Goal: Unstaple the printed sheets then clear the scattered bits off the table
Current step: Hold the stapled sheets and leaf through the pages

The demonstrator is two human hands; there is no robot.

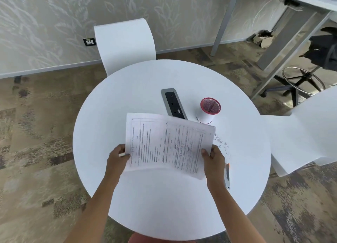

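Sheets (169, 144) gripped at either end by left hand (118, 156) and right hand (214, 157); staple bits (221, 144) lie just beside right hand on counter (164, 206).

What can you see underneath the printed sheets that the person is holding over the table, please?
Beneath the printed sheets shows only bare white table. The sheets cover the near end of the power socket panel; whether any scattered bits lie under them cannot be told.

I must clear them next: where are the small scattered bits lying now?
In the head view, the scattered bits lie on the white table, right of the printed sheets, just beyond the right hand and nearer than the mesh cup.
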